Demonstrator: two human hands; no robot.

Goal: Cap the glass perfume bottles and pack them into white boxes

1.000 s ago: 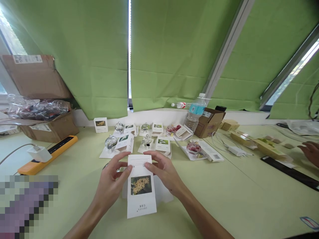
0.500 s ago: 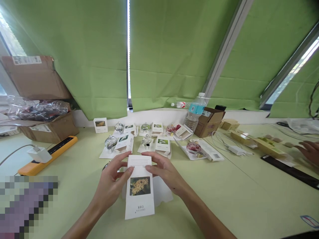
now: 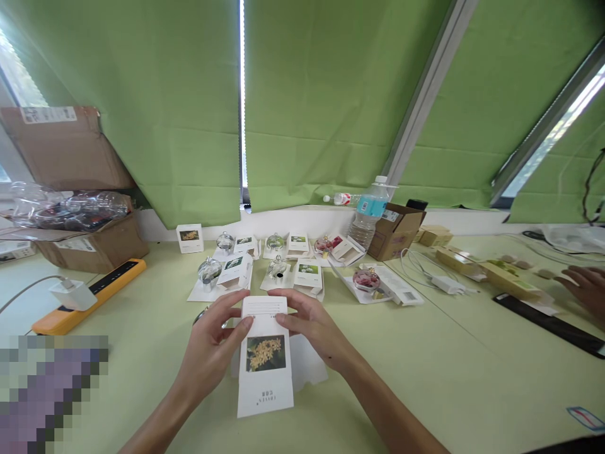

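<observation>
On the green table (image 3: 425, 378), both hands (image 3: 210, 353) hold a white flower card (image 3: 265, 378).

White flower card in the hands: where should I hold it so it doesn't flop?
Hold the white flower card by its two long edges near the top, coming in from the left and right, like the left hand and right hand. It looks thin and flat, so the edges should pinch well, and the flower picture stays uncovered.
</observation>
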